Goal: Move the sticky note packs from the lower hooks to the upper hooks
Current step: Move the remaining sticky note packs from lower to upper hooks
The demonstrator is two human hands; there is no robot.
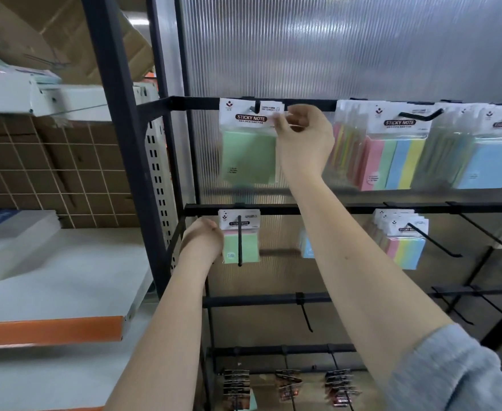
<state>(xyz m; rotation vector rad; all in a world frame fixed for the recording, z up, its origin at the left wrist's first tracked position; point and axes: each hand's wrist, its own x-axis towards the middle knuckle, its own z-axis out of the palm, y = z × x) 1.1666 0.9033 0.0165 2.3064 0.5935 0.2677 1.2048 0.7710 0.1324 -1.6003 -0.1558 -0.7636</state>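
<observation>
The left hand grips the side of a green sticky note pack on the lower hook, likely readying its lift. Farther up, the right hand pinches the header card of a green pack, seating it on the upper hook.

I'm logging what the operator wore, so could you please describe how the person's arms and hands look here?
Both forearms are bare, and no gloves, rings or watch show on the left hand or the right hand. A grey knitted sleeve is pushed up the right arm.
</observation>
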